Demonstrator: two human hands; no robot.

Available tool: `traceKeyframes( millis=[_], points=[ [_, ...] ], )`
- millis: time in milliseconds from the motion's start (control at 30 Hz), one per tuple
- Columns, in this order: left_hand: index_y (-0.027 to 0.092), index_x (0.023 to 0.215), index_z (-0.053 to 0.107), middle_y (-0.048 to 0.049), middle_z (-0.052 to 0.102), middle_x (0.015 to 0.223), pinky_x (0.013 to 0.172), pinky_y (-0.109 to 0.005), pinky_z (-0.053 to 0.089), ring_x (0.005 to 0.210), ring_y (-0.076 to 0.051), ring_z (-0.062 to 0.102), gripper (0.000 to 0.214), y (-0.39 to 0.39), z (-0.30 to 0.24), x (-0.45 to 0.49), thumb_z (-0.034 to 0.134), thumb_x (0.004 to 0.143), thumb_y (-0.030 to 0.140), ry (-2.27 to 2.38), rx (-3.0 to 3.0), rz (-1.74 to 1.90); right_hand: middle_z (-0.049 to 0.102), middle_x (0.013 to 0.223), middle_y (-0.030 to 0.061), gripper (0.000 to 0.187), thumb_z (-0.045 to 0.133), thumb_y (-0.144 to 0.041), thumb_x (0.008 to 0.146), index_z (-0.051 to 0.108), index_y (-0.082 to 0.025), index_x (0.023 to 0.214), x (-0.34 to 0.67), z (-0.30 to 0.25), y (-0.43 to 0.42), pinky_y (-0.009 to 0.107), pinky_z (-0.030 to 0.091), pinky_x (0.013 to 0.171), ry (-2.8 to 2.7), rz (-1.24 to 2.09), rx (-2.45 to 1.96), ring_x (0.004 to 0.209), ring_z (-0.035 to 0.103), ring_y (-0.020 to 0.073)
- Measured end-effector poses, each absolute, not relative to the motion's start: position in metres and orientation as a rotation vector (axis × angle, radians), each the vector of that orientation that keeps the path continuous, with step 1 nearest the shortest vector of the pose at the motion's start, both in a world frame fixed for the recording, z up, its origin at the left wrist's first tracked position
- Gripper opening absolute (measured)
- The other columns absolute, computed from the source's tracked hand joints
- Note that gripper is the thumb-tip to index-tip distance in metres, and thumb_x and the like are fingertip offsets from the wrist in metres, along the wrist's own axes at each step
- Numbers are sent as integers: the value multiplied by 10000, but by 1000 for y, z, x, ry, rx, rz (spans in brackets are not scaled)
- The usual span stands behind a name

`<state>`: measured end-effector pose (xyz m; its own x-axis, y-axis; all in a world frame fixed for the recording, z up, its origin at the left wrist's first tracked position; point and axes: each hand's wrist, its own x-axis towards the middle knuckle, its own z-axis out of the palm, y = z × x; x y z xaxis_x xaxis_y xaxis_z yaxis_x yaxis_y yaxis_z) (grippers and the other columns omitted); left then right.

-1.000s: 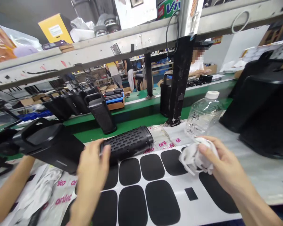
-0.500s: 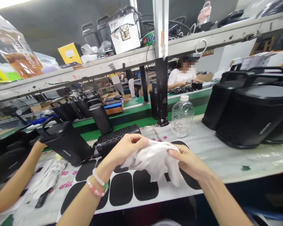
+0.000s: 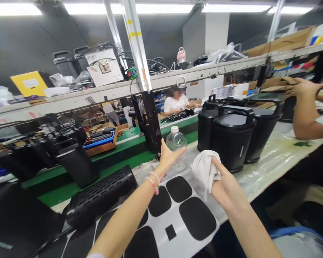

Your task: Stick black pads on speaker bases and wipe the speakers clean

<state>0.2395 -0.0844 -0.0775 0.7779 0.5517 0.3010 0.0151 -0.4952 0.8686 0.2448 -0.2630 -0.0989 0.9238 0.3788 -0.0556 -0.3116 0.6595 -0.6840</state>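
Observation:
My left hand [image 3: 168, 157] is stretched out with its fingers apart, right next to a clear plastic bottle [image 3: 177, 145] with a white cap; I cannot tell whether it touches it. My right hand [image 3: 226, 184] is closed on a crumpled white cloth [image 3: 204, 169] held above the bench. A black perforated speaker [image 3: 102, 195] lies on its side to the left of my left arm. Under both arms lies a white sheet with black rounded pads [image 3: 183, 211].
Black speakers with handles [image 3: 231, 138] stand to the right on plastic film. Several more black units [image 3: 75, 163] line the green conveyor [image 3: 118, 161] behind. A vertical post [image 3: 150, 122] rises behind the bottle. A co-worker's arm [image 3: 304, 111] reaches in at the right; another person sits across.
My left hand let go of the cloth and reached forward to the bottle. My right hand kept the cloth, now bunched. The view swung up and to the right.

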Motion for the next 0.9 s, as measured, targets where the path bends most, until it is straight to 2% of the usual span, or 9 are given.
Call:
traceKeyframes(
  millis=[67,133,267,433,600,767,900],
  points=[
    [110,1471,195,-266,419,1446,1087,-446,345,1350,-334,427,1044,-93,-83,258,799,679,422,394,2037,743,753,907,86,235,582,-427,860,700,-225,840,253,-100,-273,457,614,858,-55,349,-759,981,709,281],
    [130,1436,278,-214,512,1352,1075,-437,358,1282,-313,489,941,-98,-85,262,792,676,338,333,2080,773,754,936,94,268,572,-459,866,705,-225,867,258,-100,-280,468,607,875,-18,299,-742,1019,698,291],
    [244,1399,378,-102,532,1323,1094,-449,344,1263,-289,474,844,-91,-77,242,767,651,212,33,2411,831,739,1071,51,279,722,-390,781,682,-239,1013,261,-105,-284,412,596,917,14,152,-726,1090,672,261],
    [244,1411,403,-119,547,1280,1049,-537,364,1198,-324,484,757,-82,-71,219,692,720,135,-160,3026,996,738,1070,51,320,716,-392,799,659,-233,1071,252,-114,-270,400,603,896,14,53,-806,1045,688,246],
    [265,1386,473,-140,580,1278,1033,-568,369,1206,-348,513,708,-84,-75,203,563,741,-13,-127,3279,1190,748,1015,52,292,745,-334,760,682,-215,1018,243,-119,-255,400,599,892,41,222,-781,1051,684,265],
    [326,1363,497,-94,621,1280,1083,-507,332,1249,-294,530,652,-85,-76,187,473,819,-32,-396,3338,1427,757,949,65,239,753,-247,732,710,-171,954,239,-128,-249,374,603,880,106,313,-750,1043,686,269],
    [342,1376,472,-62,610,1312,1126,-445,294,1302,-251,492,628,-84,-77,183,474,853,-5,-542,3316,1427,757,967,72,200,712,-205,767,715,-159,961,235,-133,-250,367,595,901,124,326,-748,1065,679,262]
  ],
)
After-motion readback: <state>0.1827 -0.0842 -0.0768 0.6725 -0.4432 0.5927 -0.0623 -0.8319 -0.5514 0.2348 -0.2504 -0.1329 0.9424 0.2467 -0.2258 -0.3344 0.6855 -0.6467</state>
